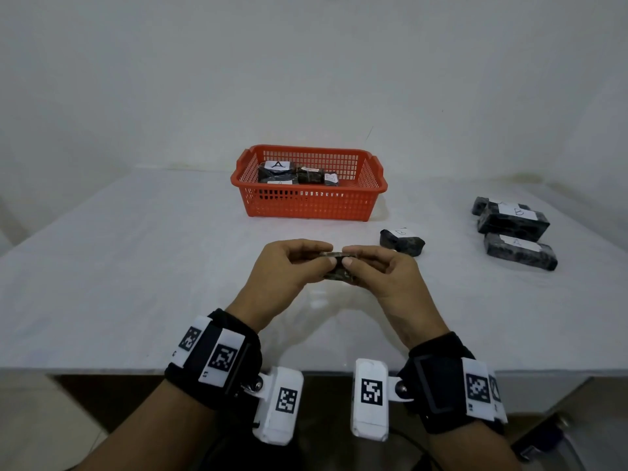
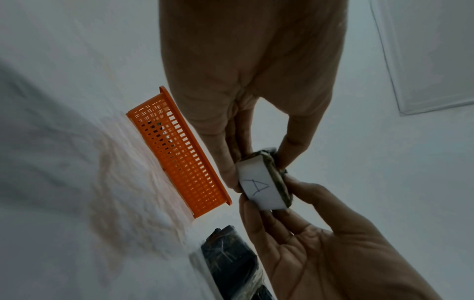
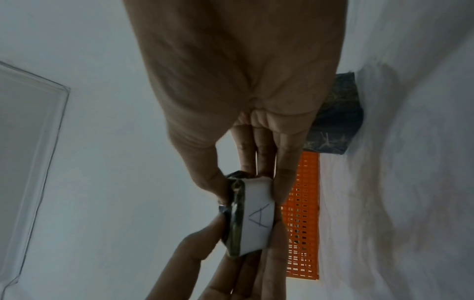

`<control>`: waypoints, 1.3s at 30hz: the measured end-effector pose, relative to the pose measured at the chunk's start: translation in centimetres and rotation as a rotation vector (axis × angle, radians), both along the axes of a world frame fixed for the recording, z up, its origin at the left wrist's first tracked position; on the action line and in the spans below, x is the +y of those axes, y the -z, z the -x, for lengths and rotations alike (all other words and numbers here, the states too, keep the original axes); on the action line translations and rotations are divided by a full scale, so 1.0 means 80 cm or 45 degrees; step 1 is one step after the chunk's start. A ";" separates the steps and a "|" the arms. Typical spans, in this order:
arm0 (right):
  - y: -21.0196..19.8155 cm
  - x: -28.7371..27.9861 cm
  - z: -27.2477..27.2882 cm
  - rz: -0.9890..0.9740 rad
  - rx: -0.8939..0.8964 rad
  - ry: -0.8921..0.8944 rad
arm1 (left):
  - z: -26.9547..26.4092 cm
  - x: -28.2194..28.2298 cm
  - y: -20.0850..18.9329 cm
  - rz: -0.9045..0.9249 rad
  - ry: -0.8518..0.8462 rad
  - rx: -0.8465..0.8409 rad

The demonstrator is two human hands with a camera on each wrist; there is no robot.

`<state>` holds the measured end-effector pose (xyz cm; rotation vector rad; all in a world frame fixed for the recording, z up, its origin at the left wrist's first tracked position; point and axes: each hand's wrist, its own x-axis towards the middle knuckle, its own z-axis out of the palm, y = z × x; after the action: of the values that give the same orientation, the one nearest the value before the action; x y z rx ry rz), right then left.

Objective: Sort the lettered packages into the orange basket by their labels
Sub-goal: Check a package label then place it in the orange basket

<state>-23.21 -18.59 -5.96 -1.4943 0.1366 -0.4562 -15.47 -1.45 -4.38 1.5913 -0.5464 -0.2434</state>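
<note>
Above the table's front middle, my left hand (image 1: 326,258) and right hand (image 1: 350,258) pinch the two ends of one small dark wrapped package (image 1: 338,275). Its white label faces away from my head; both wrist views show the letter A on the label (image 2: 256,186) (image 3: 256,219). The orange basket (image 1: 306,205) stands beyond the hands at the table's far middle, with several dark packages inside, one labelled A (image 1: 278,164). A package labelled B (image 1: 402,241) lies just right of my right hand.
Three more dark labelled packages (image 1: 513,219) lie in a loose pile at the far right of the white table (image 1: 136,266). A plain wall rises behind the basket. The table's front edge runs just under my wrists.
</note>
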 end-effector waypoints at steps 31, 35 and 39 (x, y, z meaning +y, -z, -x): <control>0.000 0.007 -0.012 -0.142 0.072 0.022 | -0.008 -0.003 0.005 -0.032 -0.139 -0.067; -0.003 0.004 -0.014 -0.137 0.089 -0.009 | -0.007 -0.003 0.006 0.001 -0.120 -0.026; -0.002 0.002 -0.009 -0.062 0.072 -0.002 | -0.006 -0.001 0.007 -0.026 -0.086 -0.034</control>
<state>-22.49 -18.46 -5.81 -1.4596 0.1894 -0.4068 -15.01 -1.56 -4.91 1.6315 -0.5110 -0.1776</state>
